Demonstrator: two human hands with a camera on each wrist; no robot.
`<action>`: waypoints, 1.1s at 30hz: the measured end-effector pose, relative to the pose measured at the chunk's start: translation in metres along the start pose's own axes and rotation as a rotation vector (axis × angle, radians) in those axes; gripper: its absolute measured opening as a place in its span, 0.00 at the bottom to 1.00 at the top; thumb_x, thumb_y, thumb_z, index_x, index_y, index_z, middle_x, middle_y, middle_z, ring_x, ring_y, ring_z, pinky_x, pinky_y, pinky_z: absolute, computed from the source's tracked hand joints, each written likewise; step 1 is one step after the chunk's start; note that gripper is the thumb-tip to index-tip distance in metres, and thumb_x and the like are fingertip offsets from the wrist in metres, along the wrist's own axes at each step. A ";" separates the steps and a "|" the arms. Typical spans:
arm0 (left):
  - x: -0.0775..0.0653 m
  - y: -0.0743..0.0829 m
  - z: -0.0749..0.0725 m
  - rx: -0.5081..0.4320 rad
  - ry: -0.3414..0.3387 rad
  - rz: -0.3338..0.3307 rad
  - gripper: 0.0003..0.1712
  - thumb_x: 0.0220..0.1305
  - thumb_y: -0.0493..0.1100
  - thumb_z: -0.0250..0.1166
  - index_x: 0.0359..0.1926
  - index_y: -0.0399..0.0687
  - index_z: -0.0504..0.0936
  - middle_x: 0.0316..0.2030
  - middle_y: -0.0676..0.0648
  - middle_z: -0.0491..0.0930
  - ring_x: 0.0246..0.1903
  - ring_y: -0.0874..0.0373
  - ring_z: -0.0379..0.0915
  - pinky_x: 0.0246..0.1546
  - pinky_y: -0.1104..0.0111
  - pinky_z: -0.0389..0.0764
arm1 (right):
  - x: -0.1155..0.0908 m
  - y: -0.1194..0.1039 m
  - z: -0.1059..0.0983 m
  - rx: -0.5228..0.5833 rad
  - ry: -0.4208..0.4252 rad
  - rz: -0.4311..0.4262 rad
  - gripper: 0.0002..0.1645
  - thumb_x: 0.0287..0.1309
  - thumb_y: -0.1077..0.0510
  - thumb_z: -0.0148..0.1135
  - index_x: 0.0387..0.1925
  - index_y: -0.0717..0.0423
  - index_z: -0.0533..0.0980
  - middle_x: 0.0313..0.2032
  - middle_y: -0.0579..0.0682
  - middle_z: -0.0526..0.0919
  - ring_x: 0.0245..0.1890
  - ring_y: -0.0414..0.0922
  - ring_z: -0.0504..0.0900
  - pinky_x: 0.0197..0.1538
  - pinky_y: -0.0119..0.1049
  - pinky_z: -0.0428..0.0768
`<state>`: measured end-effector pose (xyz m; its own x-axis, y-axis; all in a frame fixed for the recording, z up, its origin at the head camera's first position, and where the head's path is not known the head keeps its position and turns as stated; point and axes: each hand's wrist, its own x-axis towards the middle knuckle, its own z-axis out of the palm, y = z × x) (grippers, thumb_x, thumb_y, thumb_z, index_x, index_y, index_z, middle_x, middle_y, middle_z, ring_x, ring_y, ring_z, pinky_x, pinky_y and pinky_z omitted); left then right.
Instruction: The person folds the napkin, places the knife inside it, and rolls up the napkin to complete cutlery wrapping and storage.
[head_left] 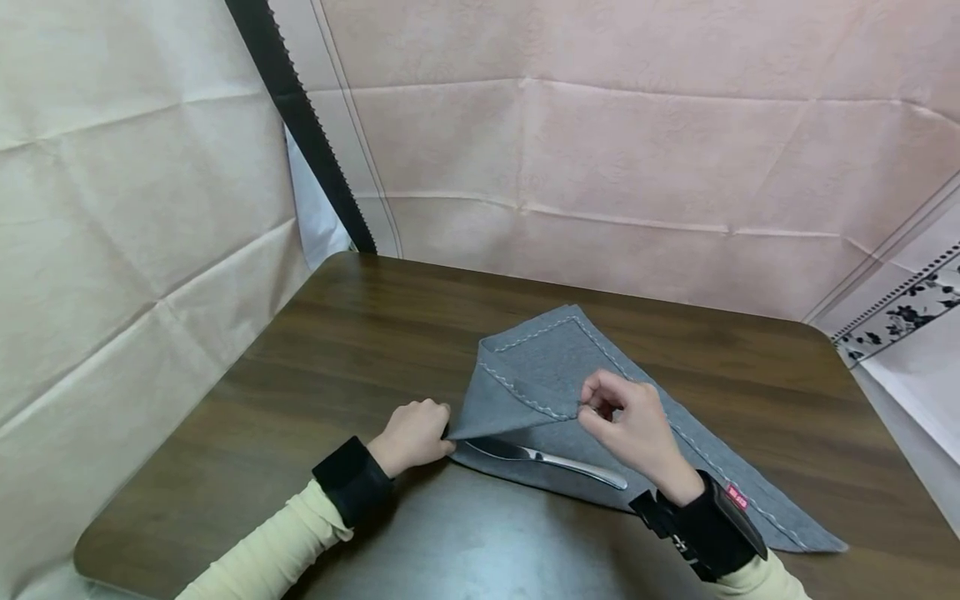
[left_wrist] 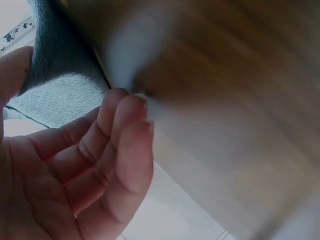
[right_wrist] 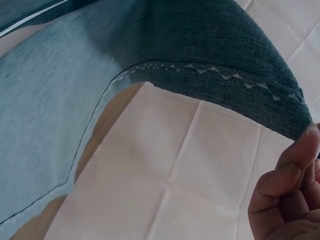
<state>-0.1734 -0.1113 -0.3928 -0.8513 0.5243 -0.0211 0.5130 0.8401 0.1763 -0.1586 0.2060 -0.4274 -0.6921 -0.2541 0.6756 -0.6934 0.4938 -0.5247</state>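
A grey-blue cloth napkin (head_left: 547, 354) with white zigzag stitching lies folded on the table. On its lower layer rests a table knife (head_left: 573, 464), blade toward the left, the blade partly under the raised flap. My left hand (head_left: 412, 435) pinches the napkin's left edge; in the left wrist view the cloth (left_wrist: 62, 95) passes between thumb and fingers. With its fingertips my right hand (head_left: 628, 421) holds up a corner of the flap above the knife. The right wrist view shows the cloth (right_wrist: 150, 37) stretching from that pinched corner, held by my right hand (right_wrist: 290, 195).
The brown wooden table (head_left: 300, 392) has rounded corners. A small red label (head_left: 737, 497) sits on the napkin near my right wrist. Pale creased sheets (head_left: 637, 150) hang behind the table, with a dark strip (head_left: 303, 125) at the back left.
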 end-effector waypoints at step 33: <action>0.008 0.014 0.006 0.032 -0.003 0.519 0.07 0.52 0.33 0.64 0.30 0.49 0.76 0.27 0.53 0.73 0.29 0.61 0.73 0.25 0.73 0.73 | -0.040 -0.054 -0.049 -0.186 -0.506 0.321 0.15 0.41 0.71 0.57 0.21 0.47 0.67 0.14 0.34 0.63 0.15 0.28 0.60 0.21 0.26 0.61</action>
<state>-0.1726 -0.0948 -0.3966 -0.4832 0.8736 0.0581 0.8709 0.4727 0.1345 -0.0837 0.2304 -0.4013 -0.9006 -0.4090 0.1469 -0.4206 0.7354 -0.5313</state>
